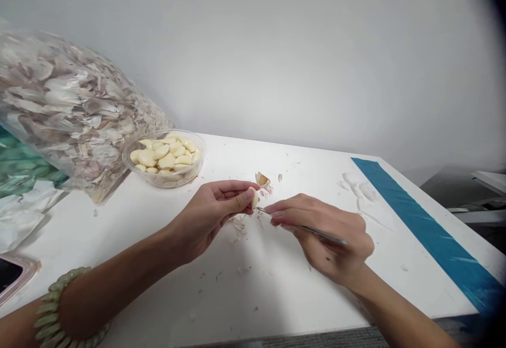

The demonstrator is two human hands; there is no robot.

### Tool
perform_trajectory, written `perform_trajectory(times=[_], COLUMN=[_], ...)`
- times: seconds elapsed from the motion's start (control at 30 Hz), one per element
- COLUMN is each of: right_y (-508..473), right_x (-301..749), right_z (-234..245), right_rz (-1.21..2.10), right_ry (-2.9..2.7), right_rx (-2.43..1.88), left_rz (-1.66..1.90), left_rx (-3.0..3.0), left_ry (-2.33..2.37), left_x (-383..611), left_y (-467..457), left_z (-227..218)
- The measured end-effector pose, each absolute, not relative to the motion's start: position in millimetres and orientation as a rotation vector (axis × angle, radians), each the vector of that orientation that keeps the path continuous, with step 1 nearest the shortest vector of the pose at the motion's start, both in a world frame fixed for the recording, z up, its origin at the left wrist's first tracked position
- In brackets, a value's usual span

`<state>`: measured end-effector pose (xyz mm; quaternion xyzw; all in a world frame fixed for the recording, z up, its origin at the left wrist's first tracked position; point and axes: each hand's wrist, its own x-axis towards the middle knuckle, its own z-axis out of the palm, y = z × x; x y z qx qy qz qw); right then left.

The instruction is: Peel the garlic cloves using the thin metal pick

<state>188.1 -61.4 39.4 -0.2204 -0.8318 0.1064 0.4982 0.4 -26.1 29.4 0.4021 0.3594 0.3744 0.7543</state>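
Garlic clove (253, 198), pale and smooth where bare, pinched at mid-table by the left hand (209, 221), its fingers (233, 187) curled; right hand (328, 237) clenches a slender metal pick (324, 234), tip at the clove. Far left, a clear plastic bowl (136, 142) holds plump, glossy peeled cloves (164, 154); beside it, a bulging plastic bag (67, 110) of papery skins. Dry scraps (238, 225) litter the white table (253, 295).
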Motion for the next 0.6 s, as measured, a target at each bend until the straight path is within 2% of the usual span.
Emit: perform_trajectory(times=[0.3, 0.6], right_y=[-59.9, -59.6], right_x=[188.0, 187.2], right_z=[36.5, 37.4], right_rz=[0.335, 0.138], right_ry=[-2.088, -2.004], right_rx=[-0.499, -0.559], left_rz=[0.844, 0.864], left_rx=[0.831, 0.780], left_ry=[0.733, 0.739], left_x=[0.9, 0.3], left_y=[-26.7, -25.5], left_z=[30.2, 31.0])
